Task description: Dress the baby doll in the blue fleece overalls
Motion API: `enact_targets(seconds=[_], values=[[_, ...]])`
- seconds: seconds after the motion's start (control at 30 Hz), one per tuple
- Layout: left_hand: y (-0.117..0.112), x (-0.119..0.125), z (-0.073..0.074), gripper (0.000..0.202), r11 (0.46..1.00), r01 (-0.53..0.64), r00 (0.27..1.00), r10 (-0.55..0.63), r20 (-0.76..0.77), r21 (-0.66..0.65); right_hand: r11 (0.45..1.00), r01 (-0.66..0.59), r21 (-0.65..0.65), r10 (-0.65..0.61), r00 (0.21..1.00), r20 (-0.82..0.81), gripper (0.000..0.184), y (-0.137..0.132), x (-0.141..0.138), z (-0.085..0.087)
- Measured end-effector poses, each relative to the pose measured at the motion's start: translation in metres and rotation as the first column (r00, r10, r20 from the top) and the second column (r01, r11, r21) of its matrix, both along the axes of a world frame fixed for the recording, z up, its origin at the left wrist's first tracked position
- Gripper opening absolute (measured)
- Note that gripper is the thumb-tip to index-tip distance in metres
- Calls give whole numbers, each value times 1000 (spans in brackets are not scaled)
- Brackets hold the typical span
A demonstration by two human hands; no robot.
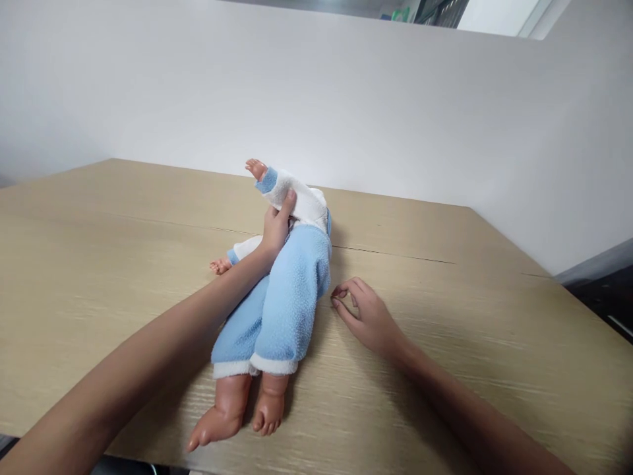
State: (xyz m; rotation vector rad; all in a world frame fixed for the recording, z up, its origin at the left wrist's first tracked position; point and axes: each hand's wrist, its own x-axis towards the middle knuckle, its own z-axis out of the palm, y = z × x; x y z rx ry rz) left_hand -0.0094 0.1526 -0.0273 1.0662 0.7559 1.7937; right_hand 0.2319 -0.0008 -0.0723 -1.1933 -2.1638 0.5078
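Note:
A baby doll (pixel 297 277) in fleece clothes, white on top with pale blue trousers and blue cuffs, lies turned on its side on the table. Its bare feet point toward me, and its head cannot be seen. My left hand (pixel 279 224) grips the doll at the chest and upper arm, thumb over the white sleeve. One doll arm sticks up to the left; the other rests lower, partly behind my wrist. To the right of the trousers, apart from them, my right hand (pixel 366 313) has thumb and fingertips pinched together; anything between them is too small to make out.
The wooden table (pixel 469 316) has a thin seam running across it. Behind it stands a plain white wall (pixel 297 99) with an opening at the top right. A dark object (pixel 603 290) is beyond the table's right edge.

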Motion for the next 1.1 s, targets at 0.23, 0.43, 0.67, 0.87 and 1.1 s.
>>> enact_targets(seconds=[0.23,0.43,0.67,0.87,1.1], values=[[-8,11,2,59,999,10,997,-7,-76,32,1000,19,-18,-19,1000,-11,5,3,-1,-1],[-17,24,3,61,999,-28,960,40,-278,45,982,99,-159,-116,988,-103,11,12,6,-4],[-24,49,2,37,982,-53,818,148,-556,183,896,-45,-441,-262,749,-608,37,28,17,-10],[-33,72,3,41,955,122,449,188,-874,269,828,-153,-539,-423,458,-782,51,45,40,-2],[-51,86,16,58,936,284,-13,218,-976,206,770,-354,-531,-495,195,-847,69,53,50,0]])
